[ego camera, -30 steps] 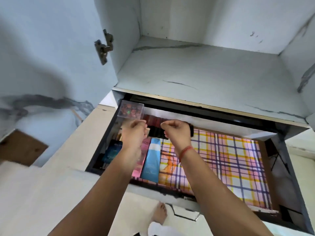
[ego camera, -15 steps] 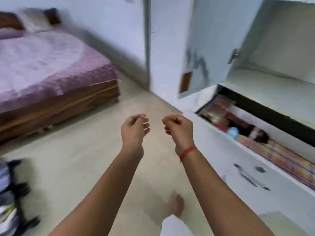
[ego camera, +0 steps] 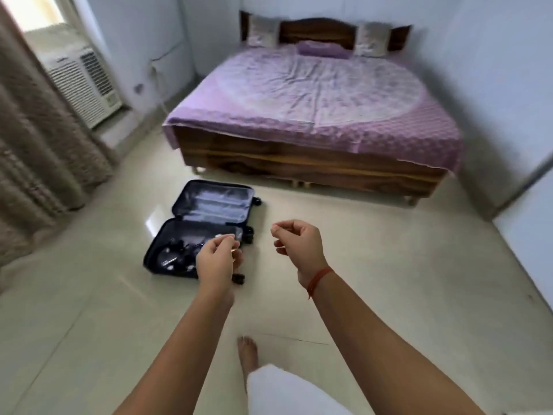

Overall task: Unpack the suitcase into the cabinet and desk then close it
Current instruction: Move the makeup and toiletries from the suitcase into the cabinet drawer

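From the head view, both arms are stretched out in front over the pale tiled floor point(ego camera: 389, 265), and both hands are empty. The left hand point(ego camera: 217, 259) has its fingers loosely curled, thumb and fingertips drawn near each other, nothing between them. The right hand point(ego camera: 300, 244) is the same, a loose half-curl around nothing, with a red thread band point(ego camera: 318, 278) round the wrist just behind it. Beyond the left hand, and partly hidden by it, the dark suitcase point(ego camera: 206, 229) lies flat open on the floor: the near half sits right behind the left knuckles with a jumble of small dark and silvery items point(ego camera: 176, 256) inside, too blurred to name; the far half, further out from the hands, shows only grey lining. The case's black wheels poke out on the side toward the right hand. Well past both hands stands a wooden bed point(ego camera: 314, 163) with a purple cover point(ego camera: 314, 97) and pillows at the headboard. Far off to the left of the left hand hang beige curtains point(ego camera: 39, 163), with a white window air conditioner point(ego camera: 83, 85) beside them. Below the arms, near the person, one bare foot point(ego camera: 247, 351) is planted on the tiles, with a white trouser leg point(ego camera: 284, 390) beside it.
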